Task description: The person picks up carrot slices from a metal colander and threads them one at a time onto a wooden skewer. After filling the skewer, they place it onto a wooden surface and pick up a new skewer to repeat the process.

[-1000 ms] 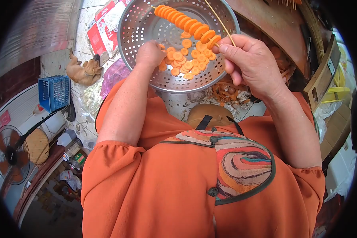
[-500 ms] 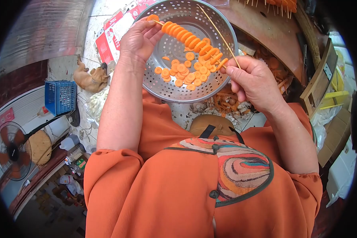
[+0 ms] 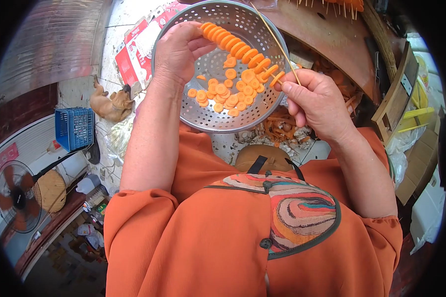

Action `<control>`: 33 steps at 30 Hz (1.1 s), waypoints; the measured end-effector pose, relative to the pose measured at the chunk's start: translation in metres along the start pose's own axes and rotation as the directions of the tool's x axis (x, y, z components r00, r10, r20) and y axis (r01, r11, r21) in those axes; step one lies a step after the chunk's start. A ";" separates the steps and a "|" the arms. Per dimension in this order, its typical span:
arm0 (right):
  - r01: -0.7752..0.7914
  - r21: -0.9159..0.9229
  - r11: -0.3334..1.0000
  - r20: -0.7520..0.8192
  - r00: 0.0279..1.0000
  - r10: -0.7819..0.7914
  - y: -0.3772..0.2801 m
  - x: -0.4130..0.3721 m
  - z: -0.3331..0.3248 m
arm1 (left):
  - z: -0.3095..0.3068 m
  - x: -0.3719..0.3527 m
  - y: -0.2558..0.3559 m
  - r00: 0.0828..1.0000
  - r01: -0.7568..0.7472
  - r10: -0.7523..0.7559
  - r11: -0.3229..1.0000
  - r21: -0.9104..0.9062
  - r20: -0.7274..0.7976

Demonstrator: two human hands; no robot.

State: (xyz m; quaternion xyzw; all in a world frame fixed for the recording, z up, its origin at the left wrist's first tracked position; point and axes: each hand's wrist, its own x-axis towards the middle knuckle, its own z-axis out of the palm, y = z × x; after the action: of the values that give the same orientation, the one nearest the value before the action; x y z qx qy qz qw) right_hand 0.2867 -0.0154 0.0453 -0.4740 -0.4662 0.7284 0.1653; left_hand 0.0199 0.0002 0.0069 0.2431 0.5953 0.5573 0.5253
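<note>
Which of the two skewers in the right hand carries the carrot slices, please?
The lower skewer, which runs across the colander to the left hand, is threaded with slices; the upper skewer is bare.

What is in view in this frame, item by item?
carrot skewer: one, orange slices on a pale stick, over the colander
bare stick: one, pale, in the right hand
loose carrot slices: many, orange, inside the colander
colander: one, silver, perforated, before the person
carrot peelings: one heap, orange, beneath the colander's right edge
carton: one, red and white, floor left
dog: one, tan, lying on the floor
crate: one, blue, left
fan: one, orange blades, far left
left hand: one, pinching the skewer's tip end
right hand: one, gripping both sticks
</note>
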 end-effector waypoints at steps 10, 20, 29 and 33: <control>0.004 0.009 1.000 -0.020 1.000 -0.003 -0.004 0.003 -0.005 | 0.012 0.013 -0.006 1.000 -0.020 0.020 1.000 0.005 0.019; 0.016 0.113 0.994 -0.099 0.995 -0.005 -0.007 0.010 -0.014 | -0.001 0.060 -0.068 0.999 -0.037 0.021 0.303 0.952 0.032; -0.005 0.099 0.995 -0.057 0.998 0.011 -0.008 0.016 -0.013 | 0.001 0.073 -0.074 0.993 -0.013 -0.111 0.147 0.989 0.029; -0.035 0.065 0.997 -0.054 0.998 0.039 -0.007 0.014 -0.010 | 0.000 0.071 -0.047 0.980 0.179 -0.199 0.838 0.515 -0.017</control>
State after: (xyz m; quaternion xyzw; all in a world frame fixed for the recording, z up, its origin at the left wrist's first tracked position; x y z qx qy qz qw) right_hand 0.2872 0.0031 0.0426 -0.4971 -0.4290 0.7325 0.1797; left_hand 0.0106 0.0504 -0.0613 0.3249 0.7336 0.3192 0.5044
